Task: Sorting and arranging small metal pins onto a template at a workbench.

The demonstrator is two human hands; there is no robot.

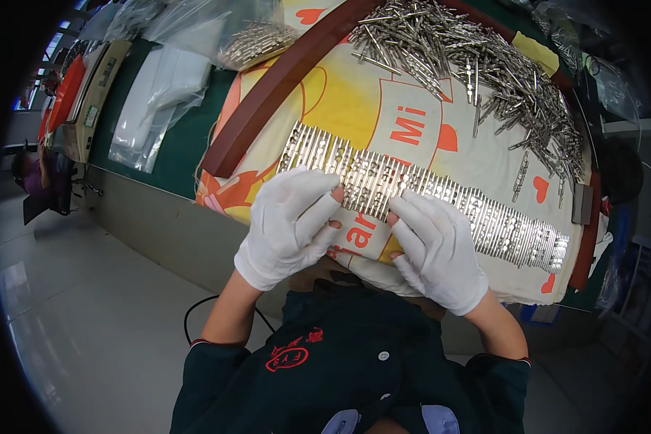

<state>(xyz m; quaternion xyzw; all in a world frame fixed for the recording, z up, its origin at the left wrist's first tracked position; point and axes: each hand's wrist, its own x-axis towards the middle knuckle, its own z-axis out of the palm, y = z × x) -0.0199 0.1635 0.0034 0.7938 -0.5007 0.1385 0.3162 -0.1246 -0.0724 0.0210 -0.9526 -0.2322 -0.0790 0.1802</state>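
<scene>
A long row of slim silver metal pins (369,173), laid side by side, slants down to the right across a printed cloth (340,79). My left hand (286,228), in a white glove with bare fingertips, rests at the near edge of the row's left half; its fingers are bent, with the thumb apart from them. Gloved the same way, my right hand (441,249) touches the row near its middle, fingers spread over the pins and thumb lower down. No pin is lifted in either hand. Part of the row is hidden under my right hand.
A loose heap of similar pins (441,36) lies at the far right. Dark red wooden rails (267,94) border the cloth. Leftward are clear plastic bags (148,108), a bag of pins (257,45) and a beige device (98,101). A grey block (582,204) stands at right.
</scene>
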